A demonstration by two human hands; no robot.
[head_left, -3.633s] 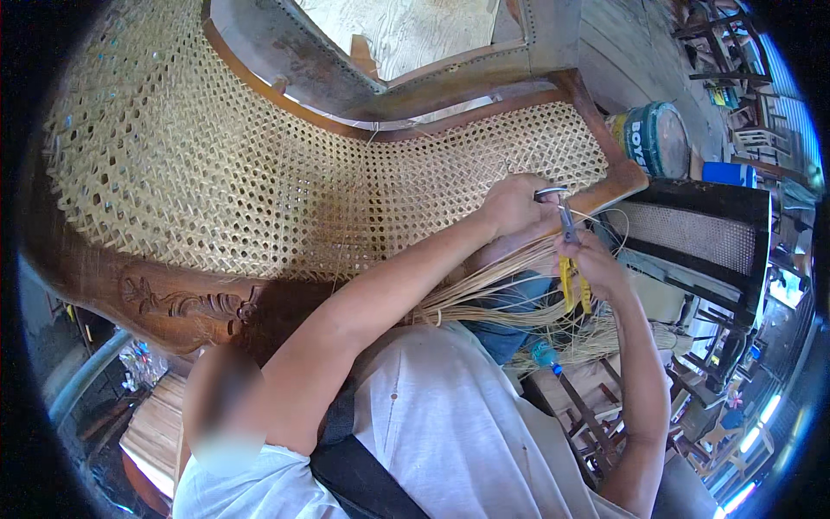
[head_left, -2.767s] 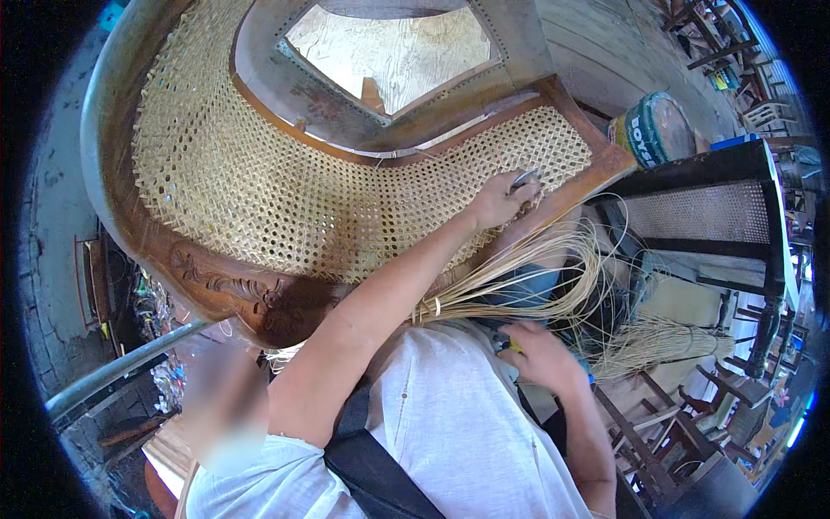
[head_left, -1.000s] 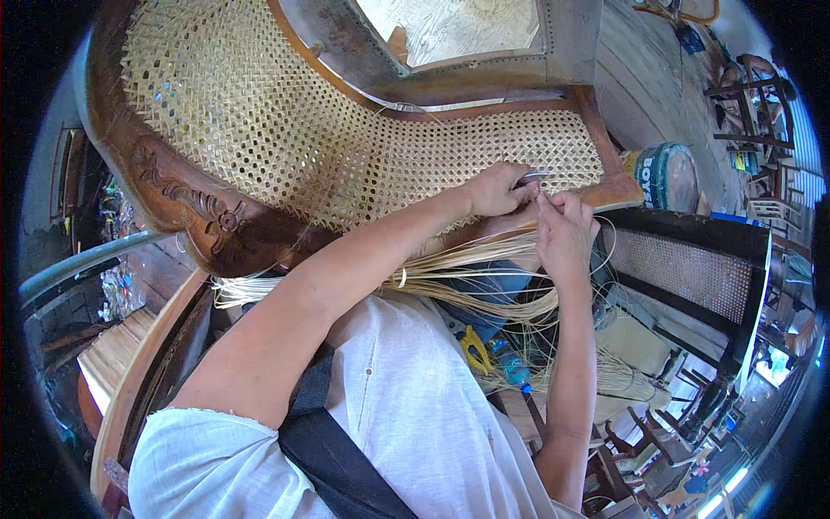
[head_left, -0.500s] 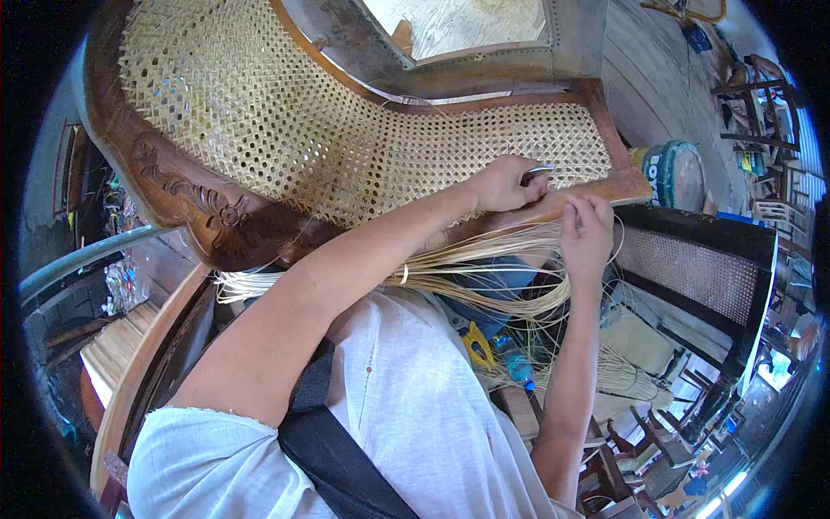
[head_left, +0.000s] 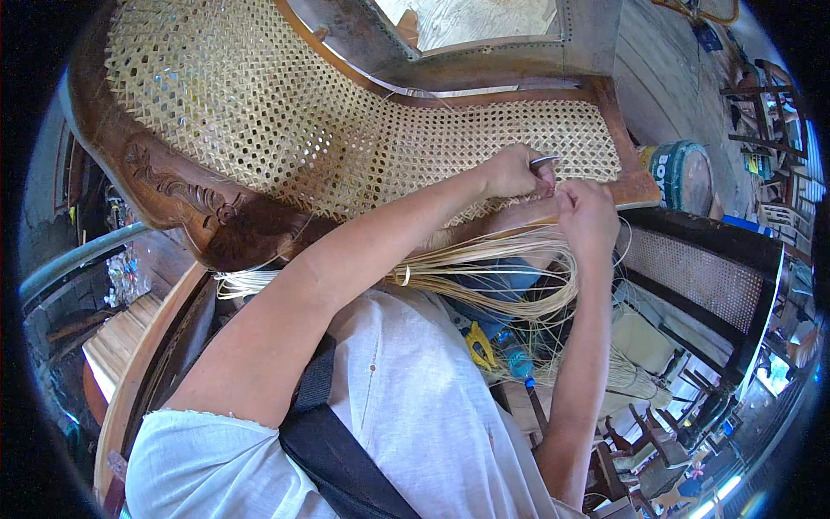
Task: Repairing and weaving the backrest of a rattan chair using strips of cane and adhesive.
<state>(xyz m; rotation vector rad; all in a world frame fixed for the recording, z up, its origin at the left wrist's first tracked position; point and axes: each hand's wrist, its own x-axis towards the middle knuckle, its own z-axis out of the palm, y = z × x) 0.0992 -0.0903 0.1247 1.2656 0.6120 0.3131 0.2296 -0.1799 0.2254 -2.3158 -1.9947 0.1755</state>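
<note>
Here, seen from the head camera, the left hand (head_left: pixel 512 170) is closing its fingers around one thin, curved metal tool (head_left: pixel 545 160) at the lower edge of the honeycomb-woven cane panel (head_left: pixel 346 130). The right hand (head_left: pixel 588 212) is pinching a pale cane strand beside it. One bundle of loose, glossy cane strips (head_left: pixel 484 272) is lying across the lap, under the carved dark wooden frame (head_left: pixel 186 195).

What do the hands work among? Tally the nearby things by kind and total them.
Hands: 2, left hand, right hand
Metal tool: 1
Cane chair: 1
Cane strand bundle: 1
Round tin: 1
Yellow-handled tool: 1
Total: 7
</note>
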